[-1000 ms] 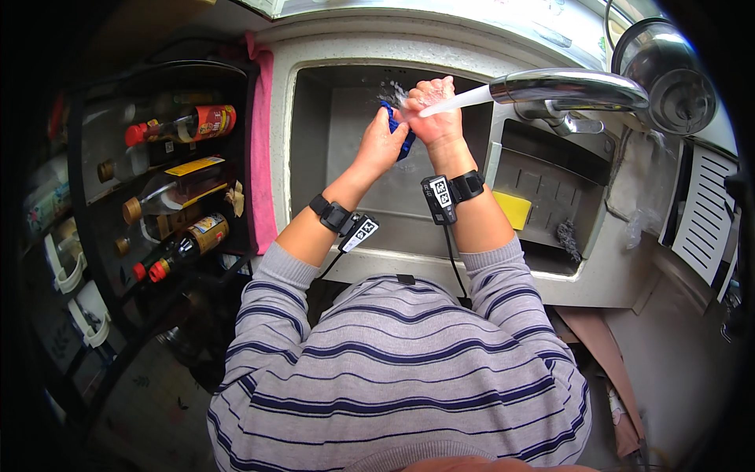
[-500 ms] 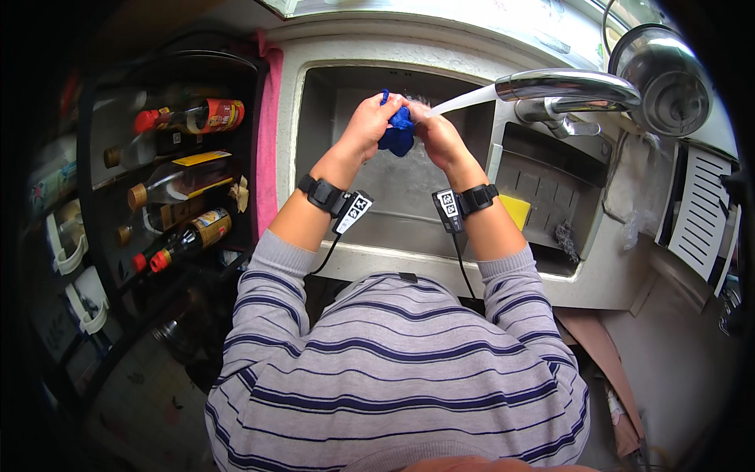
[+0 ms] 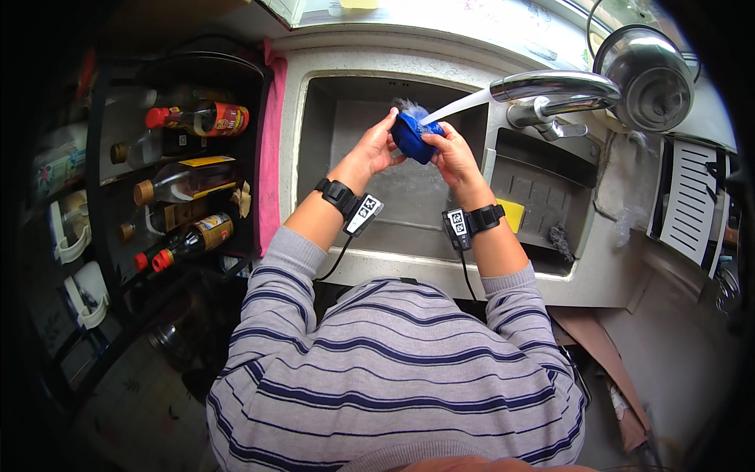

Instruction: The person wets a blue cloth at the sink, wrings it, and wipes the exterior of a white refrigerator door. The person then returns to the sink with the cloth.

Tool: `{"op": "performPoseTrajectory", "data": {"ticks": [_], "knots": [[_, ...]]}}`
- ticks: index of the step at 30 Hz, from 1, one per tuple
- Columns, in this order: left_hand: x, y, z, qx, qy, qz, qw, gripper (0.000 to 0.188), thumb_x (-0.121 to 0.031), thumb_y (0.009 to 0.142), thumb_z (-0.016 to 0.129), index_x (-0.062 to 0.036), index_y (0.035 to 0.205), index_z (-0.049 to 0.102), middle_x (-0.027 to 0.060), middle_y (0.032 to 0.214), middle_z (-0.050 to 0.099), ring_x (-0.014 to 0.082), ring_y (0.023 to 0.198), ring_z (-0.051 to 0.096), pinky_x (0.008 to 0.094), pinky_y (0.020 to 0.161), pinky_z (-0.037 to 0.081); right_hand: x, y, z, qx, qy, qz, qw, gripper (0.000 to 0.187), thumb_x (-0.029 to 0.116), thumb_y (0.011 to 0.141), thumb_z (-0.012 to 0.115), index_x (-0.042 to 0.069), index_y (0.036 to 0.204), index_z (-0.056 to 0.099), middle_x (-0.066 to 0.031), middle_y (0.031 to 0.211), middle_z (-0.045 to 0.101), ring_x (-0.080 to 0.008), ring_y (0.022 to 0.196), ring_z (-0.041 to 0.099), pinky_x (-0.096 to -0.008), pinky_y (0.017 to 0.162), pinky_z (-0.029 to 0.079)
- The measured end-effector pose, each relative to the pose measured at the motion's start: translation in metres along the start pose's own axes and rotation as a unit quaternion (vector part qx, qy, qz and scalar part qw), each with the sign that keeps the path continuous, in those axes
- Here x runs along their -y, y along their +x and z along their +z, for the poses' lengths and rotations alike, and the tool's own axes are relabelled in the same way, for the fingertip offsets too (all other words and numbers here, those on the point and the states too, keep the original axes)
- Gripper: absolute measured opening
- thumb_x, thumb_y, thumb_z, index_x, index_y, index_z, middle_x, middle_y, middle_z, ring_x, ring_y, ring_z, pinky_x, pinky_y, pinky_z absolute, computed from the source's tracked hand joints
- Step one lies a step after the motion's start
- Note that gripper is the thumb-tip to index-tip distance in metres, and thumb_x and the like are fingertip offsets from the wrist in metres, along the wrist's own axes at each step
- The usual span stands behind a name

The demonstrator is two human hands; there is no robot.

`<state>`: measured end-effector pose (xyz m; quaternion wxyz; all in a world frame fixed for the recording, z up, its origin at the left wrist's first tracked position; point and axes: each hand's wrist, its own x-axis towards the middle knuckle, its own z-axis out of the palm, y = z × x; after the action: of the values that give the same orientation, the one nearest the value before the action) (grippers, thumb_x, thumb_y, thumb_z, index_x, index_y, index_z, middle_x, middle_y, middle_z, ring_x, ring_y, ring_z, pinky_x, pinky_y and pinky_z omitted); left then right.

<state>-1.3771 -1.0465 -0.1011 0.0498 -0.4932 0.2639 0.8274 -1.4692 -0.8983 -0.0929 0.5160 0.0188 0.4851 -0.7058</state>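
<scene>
Rinsing of a blue cloth (image 3: pixel 418 145) under the faucet (image 3: pixel 554 85) seems in hand; turning fresh folds into the flow is called for.
Over the sink (image 3: pixel 334 185), its opposite sides are pinched by the left hand (image 3: pixel 373 151) and right hand (image 3: pixel 458 157); its far edge is met by the water stream (image 3: pixel 460 105); no clear long axis can be told.
</scene>
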Motion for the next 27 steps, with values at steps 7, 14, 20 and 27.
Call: {"op": "performPoseTrajectory", "data": {"ticks": [7, 14, 20, 27], "knots": [[0.003, 0.004, -0.020, 0.127, 0.075, 0.070, 0.987, 0.021, -0.005, 0.082, 0.051, -0.0118, 0.100, 0.059, 0.0031, 0.102, 0.061, 0.0177, 0.098, 0.058, 0.0424, 0.092, 0.046, 0.013, -0.006, -0.001, -0.064, -0.175, -0.142, 0.972, 0.021, 0.017, 0.081, 0.074, 0.005, 0.095, 0.063, -0.0006, 0.086, 0.062, -0.0076, 0.079, 0.054, -0.0237, 0.074, 0.044], [-0.002, -0.013, -0.025, 0.116, 0.147, 0.059, 0.981, 0.021, -0.019, 0.090, 0.055, -0.0110, 0.109, 0.061, 0.0028, 0.105, 0.062, 0.0153, 0.098, 0.058, 0.0326, 0.088, 0.045, 0.011, 0.003, 0.009, -0.019, -0.085, -0.101, 0.991, 0.014, 0.016, 0.090, 0.065, 0.005, 0.098, 0.063, 0.0009, 0.086, 0.062, -0.0064, 0.078, 0.055, -0.0227, 0.068, 0.044], [0.004, -0.027, -0.003, 0.135, 0.265, 0.218, 0.930, 0.036, -0.031, 0.087, 0.070, -0.0081, 0.112, 0.060, -0.0016, 0.100, 0.063, 0.0064, 0.091, 0.055, 0.0236, 0.079, 0.043, 0.016, -0.008, 0.016, -0.017, 0.090, -0.006, 0.996, 0.016, 0.013, 0.090, 0.061, 0.006, 0.104, 0.060, -0.0007, 0.095, 0.063, -0.0098, 0.085, 0.058, -0.0252, 0.071, 0.045], [0.005, -0.028, 0.007, 0.201, 0.233, 0.255, 0.917, 0.028, -0.029, 0.095, 0.058, -0.0057, 0.110, 0.064, -0.0021, 0.096, 0.064, 0.0058, 0.086, 0.056, 0.0224, 0.078, 0.044, 0.025, -0.014, 0.018, -0.032, -0.056, 0.002, 0.998, 0.033, 0.014, 0.084, 0.070, 0.010, 0.114, 0.057, 0.0007, 0.097, 0.062, -0.0067, 0.079, 0.054, -0.0211, 0.061, 0.039]]}}
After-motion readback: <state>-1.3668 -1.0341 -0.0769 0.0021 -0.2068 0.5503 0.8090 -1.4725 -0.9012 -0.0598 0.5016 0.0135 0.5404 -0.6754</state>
